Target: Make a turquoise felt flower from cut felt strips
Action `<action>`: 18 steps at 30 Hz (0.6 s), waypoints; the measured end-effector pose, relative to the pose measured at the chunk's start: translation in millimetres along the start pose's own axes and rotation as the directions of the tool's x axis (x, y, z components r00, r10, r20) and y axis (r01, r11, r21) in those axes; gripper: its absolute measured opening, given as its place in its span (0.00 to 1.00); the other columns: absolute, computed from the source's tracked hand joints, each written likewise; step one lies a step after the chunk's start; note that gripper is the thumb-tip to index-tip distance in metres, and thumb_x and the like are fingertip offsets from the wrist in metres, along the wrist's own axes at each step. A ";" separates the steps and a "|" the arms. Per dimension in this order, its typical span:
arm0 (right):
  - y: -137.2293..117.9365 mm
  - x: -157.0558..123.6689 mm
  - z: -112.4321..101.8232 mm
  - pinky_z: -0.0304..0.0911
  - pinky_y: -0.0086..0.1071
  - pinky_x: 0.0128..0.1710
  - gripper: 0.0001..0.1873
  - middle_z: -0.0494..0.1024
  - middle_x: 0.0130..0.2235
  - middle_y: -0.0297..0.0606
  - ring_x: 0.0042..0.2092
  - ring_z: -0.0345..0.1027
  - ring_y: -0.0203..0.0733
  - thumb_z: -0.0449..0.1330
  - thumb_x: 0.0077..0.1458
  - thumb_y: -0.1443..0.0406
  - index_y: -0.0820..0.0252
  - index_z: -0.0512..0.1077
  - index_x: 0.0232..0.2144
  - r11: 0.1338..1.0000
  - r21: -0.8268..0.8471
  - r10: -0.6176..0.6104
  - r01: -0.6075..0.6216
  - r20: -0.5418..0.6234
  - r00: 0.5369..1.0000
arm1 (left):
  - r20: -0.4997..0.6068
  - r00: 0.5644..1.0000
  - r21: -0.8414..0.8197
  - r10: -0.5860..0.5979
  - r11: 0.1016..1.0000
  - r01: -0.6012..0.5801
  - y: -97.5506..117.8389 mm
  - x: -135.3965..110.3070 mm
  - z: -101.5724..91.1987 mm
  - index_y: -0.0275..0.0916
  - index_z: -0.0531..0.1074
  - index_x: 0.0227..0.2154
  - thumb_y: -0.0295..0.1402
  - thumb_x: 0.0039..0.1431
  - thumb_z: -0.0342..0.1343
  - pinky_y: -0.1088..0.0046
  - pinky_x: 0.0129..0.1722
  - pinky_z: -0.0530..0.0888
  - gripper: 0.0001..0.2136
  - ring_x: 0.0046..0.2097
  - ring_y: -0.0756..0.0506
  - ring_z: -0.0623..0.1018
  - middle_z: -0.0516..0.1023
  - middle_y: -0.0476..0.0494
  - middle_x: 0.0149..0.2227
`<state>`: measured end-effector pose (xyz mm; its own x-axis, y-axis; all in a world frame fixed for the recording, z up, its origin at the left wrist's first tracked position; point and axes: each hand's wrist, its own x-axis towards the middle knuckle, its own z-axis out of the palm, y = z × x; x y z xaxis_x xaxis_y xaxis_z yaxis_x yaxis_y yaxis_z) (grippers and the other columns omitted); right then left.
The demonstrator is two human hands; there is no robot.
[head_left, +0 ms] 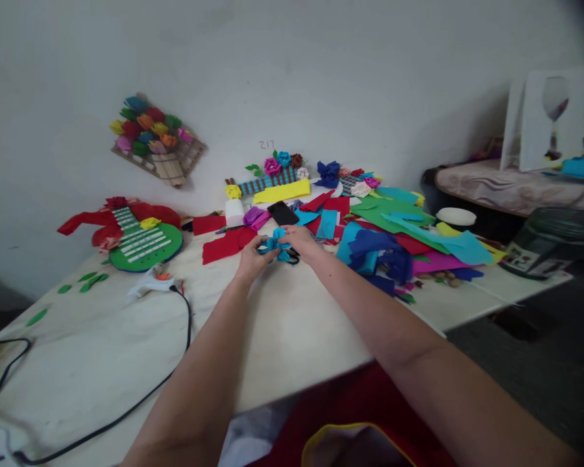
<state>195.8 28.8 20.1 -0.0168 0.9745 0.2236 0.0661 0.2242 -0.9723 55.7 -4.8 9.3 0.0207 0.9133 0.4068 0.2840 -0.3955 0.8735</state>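
Both my hands meet over the middle of the table around a light-blue paper flower [275, 242]. My left hand [254, 254] grips its left side with thumb and fingers closed. On the other side, my right hand [298, 240] pinches the flower's upper right petals. Dark scissor handles [291, 255] show just under the right hand, partly hidden. Red crepe paper pieces [224, 248] lie to the left of my hands. A black phone [283, 213] rests just beyond them.
A white glue gun [152, 283] with a black cord [189, 318] lies at the left, near a green guitar-shaped craft [148, 250]. Coloured paper sheets [394, 217] and dark-blue crepe paper [387, 256] pile up at the right. A glass jar [540, 243] stands at the right edge.
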 end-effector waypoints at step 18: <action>0.7 -2.0 2.4 0.64 0.31 0.37 0.04 0.73 0.47 0.42 0.40 0.69 0.41 0.60 0.33 0.70 0.63 0.71 0.20 0.998 -0.063 0.016 -0.014 0.045 0.999 | -0.040 0.996 0.004 -0.085 0.996 0.085 0.7 0.2 -0.8 0.35 0.71 0.26 0.36 0.33 0.64 0.75 0.26 0.67 0.15 0.24 0.51 0.68 0.69 0.51 0.22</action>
<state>193.5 26.9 18.9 -0.0603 0.9770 0.2044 0.1293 0.2107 -0.9690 55.1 -5.0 10.2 -0.0423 0.9388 0.3418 0.2881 -0.3161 0.9039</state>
